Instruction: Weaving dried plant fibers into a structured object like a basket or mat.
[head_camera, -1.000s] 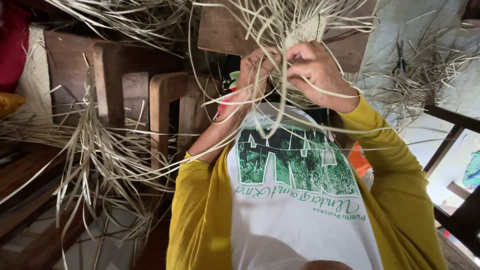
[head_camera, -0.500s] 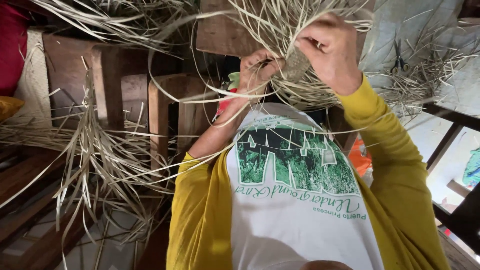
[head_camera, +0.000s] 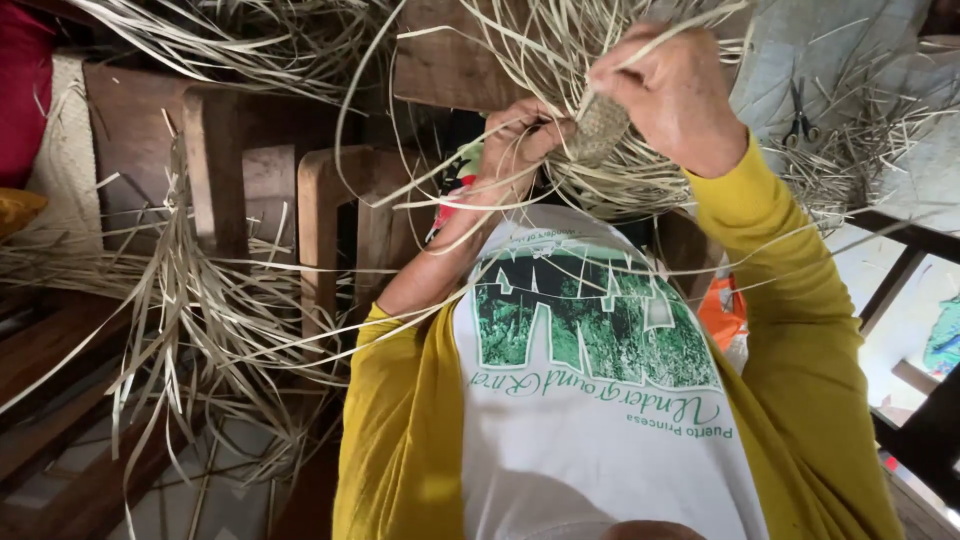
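A small woven straw piece (head_camera: 598, 128) sits between my two hands, with many long pale straw strands (head_camera: 560, 60) fanning out of it. My right hand (head_camera: 672, 95) closes over its upper right side, and strands run out above my fingers. My left hand (head_camera: 515, 140) is to the left of the piece, its fingers pinched on a few strands beside it. Both arms wear yellow sleeves over a white shirt with a green print (head_camera: 590, 330). The far side of the woven piece is hidden by my right hand.
A loose bundle of straw strips (head_camera: 200, 300) hangs over wooden chairs (head_camera: 320, 220) at the left. Black scissors (head_camera: 800, 112) lie on a grey surface among more straw at the upper right. A dark wooden rail (head_camera: 900, 240) crosses at the right.
My right hand has lifted up and to the right, pulling strands, so the woven piece now shows between my hands. My left hand stays in much the same place.
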